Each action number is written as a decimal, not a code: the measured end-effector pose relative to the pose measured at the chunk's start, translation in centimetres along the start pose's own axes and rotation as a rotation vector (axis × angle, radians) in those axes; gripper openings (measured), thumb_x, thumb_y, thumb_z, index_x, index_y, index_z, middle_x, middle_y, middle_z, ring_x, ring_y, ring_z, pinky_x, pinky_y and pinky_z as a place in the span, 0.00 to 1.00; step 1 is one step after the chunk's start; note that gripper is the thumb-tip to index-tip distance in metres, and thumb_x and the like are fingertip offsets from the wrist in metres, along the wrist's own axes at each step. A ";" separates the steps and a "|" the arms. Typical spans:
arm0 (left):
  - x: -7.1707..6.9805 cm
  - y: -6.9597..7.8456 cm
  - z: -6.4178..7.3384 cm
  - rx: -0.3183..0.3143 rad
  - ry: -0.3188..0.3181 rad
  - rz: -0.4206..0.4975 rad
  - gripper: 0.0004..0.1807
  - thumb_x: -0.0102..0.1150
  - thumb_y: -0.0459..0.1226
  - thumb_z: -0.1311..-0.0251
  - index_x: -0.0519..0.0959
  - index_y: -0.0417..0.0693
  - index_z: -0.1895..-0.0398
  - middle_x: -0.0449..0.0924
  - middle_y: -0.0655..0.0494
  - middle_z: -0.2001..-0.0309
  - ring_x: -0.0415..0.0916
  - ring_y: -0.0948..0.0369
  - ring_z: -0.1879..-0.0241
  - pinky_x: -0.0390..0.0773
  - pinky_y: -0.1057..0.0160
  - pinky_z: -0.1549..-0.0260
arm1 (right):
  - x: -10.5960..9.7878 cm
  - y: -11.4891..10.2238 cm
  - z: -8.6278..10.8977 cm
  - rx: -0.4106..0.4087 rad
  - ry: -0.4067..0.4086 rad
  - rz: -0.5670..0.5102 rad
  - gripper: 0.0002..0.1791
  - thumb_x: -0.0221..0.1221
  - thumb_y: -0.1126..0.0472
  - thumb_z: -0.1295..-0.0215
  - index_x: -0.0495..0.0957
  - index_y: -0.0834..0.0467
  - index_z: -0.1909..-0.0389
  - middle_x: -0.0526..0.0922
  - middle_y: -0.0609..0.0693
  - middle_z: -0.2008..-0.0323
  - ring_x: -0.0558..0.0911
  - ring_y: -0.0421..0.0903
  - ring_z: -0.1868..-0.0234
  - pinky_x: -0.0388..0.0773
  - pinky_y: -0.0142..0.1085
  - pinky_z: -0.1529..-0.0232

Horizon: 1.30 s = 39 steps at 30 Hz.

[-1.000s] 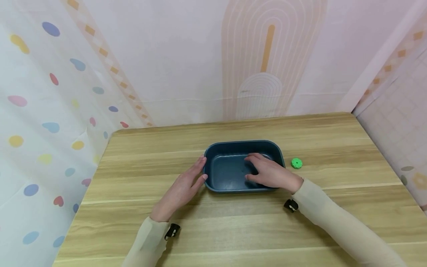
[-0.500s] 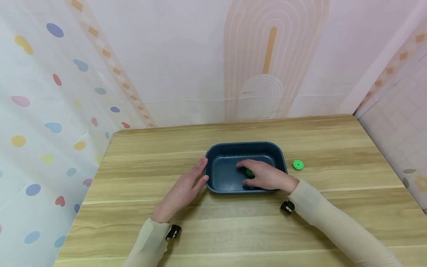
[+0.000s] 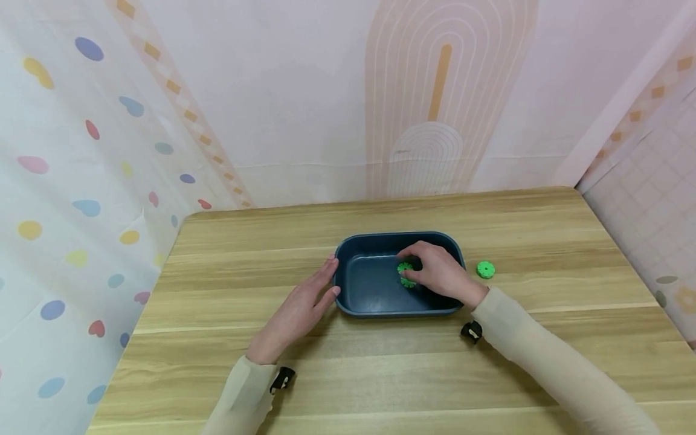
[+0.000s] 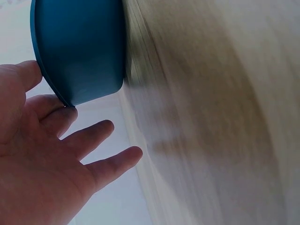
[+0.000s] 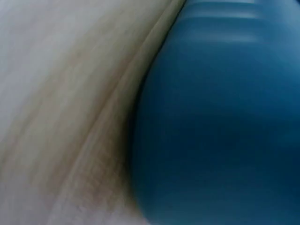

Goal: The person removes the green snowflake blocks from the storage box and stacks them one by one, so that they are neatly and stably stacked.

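A dark blue rectangular box point(image 3: 370, 290) sits on the wooden table; its outer wall point(image 4: 79, 47) fills the top of the left wrist view. My left hand point(image 3: 298, 305) rests its fingertips and thumb against the box's left end, fingers mostly straight. Inside the box, toward its right half, is my right hand point(image 3: 440, 275), index finger arched and thumb lowered. Green notched plastic point(image 3: 408, 282) shows above and below that thumb. I cannot tell whether the fingers pinch it. The right wrist view holds only the box wall point(image 5: 215, 117) and blurred table.
A green notched disc point(image 3: 486, 269) lies on the table point(image 3: 304, 393) just right of the box. Behind the table's back edge hangs a patterned curtain point(image 3: 293, 121), which also covers the left side. A dark wrist device point(image 3: 283, 379) sits at each sleeve.
Inside the box, my right hand shifts left and then back up and right, its thumb and index drawing closer together. Green plastic has come into view by the thumb. My left hand stays at the box.
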State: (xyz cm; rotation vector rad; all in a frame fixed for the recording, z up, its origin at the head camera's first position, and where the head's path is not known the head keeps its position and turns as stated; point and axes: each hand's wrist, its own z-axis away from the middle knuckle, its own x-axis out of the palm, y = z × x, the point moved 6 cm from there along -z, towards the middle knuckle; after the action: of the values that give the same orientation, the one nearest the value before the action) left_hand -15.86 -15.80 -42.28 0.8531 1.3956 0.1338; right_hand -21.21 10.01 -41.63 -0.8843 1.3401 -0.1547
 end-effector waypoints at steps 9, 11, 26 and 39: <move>0.0 0.1 0.0 0.004 -0.002 -0.001 0.33 0.47 0.45 0.18 0.55 0.43 0.18 0.51 0.46 0.18 0.52 0.53 0.21 0.59 0.45 0.25 | 0.2 0.4 -0.3 0.025 -0.047 0.070 0.23 0.70 0.59 0.34 0.82 0.64 0.41 0.82 0.57 0.46 0.80 0.54 0.44 0.79 0.51 0.42; 0.0 0.1 0.0 0.004 -0.002 0.002 0.33 0.47 0.45 0.18 0.55 0.42 0.18 0.51 0.45 0.18 0.52 0.53 0.21 0.59 0.46 0.25 | 0.2 0.5 -0.4 0.024 -0.054 0.074 0.23 0.70 0.60 0.34 0.82 0.64 0.41 0.82 0.58 0.47 0.80 0.54 0.46 0.79 0.51 0.43; 0.1 -0.1 0.0 -0.006 -0.011 -0.003 0.33 0.47 0.45 0.18 0.54 0.44 0.17 0.51 0.47 0.18 0.51 0.53 0.21 0.58 0.45 0.25 | 0.7 0.8 -1.1 0.040 -0.083 0.131 0.20 0.71 0.61 0.35 0.84 0.66 0.45 0.82 0.58 0.50 0.79 0.52 0.51 0.79 0.48 0.49; 0.0 0.0 0.0 0.004 -0.004 0.000 0.33 0.47 0.45 0.18 0.54 0.44 0.18 0.51 0.46 0.18 0.52 0.52 0.21 0.59 0.46 0.26 | 1.0 0.8 -1.3 0.026 -0.104 0.143 0.17 0.70 0.60 0.35 0.84 0.65 0.49 0.81 0.56 0.53 0.77 0.50 0.56 0.79 0.46 0.54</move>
State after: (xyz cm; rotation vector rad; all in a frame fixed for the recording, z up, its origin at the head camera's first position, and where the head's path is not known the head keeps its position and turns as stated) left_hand -15.88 -15.78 -42.32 0.8562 1.3926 0.1287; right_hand -22.40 9.42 -42.84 -0.7617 1.2964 -0.0143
